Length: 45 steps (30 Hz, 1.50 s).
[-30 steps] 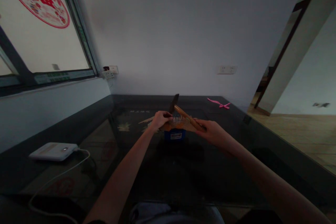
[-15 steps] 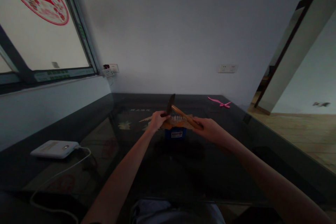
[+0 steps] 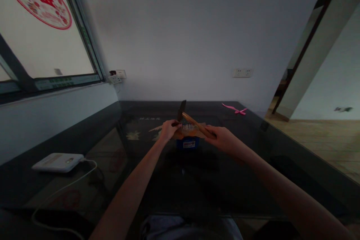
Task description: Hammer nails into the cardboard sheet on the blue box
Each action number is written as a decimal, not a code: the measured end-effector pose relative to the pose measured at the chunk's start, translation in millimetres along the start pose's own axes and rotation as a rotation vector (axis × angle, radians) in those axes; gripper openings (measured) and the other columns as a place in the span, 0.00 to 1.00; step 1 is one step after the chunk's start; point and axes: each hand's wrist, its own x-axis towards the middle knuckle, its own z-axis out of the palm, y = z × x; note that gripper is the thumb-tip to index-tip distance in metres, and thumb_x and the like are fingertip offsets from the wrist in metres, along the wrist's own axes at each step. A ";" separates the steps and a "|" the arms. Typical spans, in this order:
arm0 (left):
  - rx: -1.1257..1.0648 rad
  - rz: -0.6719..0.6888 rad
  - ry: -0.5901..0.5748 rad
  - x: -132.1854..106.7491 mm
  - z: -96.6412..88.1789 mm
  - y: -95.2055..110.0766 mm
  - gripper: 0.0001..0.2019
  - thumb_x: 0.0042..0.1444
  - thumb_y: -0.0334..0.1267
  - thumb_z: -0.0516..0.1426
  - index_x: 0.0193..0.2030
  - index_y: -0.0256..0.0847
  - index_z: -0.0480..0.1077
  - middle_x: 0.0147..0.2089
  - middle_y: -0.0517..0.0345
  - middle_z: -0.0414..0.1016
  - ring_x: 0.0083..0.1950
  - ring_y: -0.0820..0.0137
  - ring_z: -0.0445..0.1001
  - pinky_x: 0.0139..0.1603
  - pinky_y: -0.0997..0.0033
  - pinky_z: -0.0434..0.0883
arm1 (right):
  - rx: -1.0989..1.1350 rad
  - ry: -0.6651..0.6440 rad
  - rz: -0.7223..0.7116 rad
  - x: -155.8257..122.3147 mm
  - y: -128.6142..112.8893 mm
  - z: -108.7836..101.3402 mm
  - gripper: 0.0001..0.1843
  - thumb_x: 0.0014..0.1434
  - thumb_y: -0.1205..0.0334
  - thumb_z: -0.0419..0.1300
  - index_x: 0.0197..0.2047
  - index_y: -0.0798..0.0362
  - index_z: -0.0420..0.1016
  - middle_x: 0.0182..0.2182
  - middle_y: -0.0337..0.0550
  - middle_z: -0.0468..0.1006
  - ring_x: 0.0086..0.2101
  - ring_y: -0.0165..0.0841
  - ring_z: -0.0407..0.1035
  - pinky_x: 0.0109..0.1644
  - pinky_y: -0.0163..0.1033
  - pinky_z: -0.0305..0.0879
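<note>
Head view, and from where I stand the change is slight: the hammer with a dark metal head and pale brown wooden handle (image 3: pixel 194 122) has its head a little farther left than a second ago, close beside the left hand (image 3: pixel 168 130). That seems to bring the work to the left end of the row of thin dark upright pieces (image 3: pixel 186 127), perhaps nails, at the crumpled-edged orange-tan piece (image 3: pixel 189 133). This piece lies over the small blue box with a white label (image 3: pixel 187 142), which hasn't moved. The right hand (image 3: pixel 222 137) is closed round the handle's end; the left fingers are drawn narrow, though I can't tell what they pinch.

Everything sits mid-way across the glossy black bench (image 3: pixel 230 187), well apart from its near and right edges; its far edge meets the pale wall (image 3: pixel 180 37). The bright pink ribbon (image 3: pixel 240 112) lies beyond the right hand, and the white rectangular plastic device (image 3: pixel 59 162) with its pale cable well to the left.
</note>
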 end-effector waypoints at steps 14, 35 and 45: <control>0.037 0.041 -0.016 -0.1 0.4 1.4 0.06 0.49 0.36 0.58 0.34 0.37 0.73 0.33 0.55 0.77 0.35 0.69 0.74 0.38 0.72 0.68 | 0.273 0.085 0.148 -24.5 9.4 0.6 0.20 0.55 0.60 0.53 0.51 0.57 0.67 0.28 0.40 0.72 0.20 0.27 0.63 0.24 0.33 0.58; -0.656 -0.203 0.202 -48.3 -22.5 -16.2 0.19 0.55 0.46 0.51 0.52 0.41 0.60 0.53 0.50 0.67 0.52 0.68 0.68 0.47 0.68 0.69 | 0.339 0.247 0.315 -107.2 51.5 -7.7 0.25 0.56 0.49 0.51 0.54 0.52 0.62 0.19 0.35 0.64 0.19 0.30 0.59 0.21 0.34 0.54; -0.680 -0.340 -0.113 -67.5 5.9 -7.1 0.29 0.47 0.43 0.60 0.56 0.41 0.60 0.57 0.49 0.66 0.56 0.63 0.66 0.54 0.65 0.68 | 0.256 0.290 0.354 -143.8 64.3 -9.7 0.19 0.55 0.50 0.52 0.45 0.53 0.70 0.31 0.45 0.76 0.29 0.36 0.69 0.31 0.37 0.63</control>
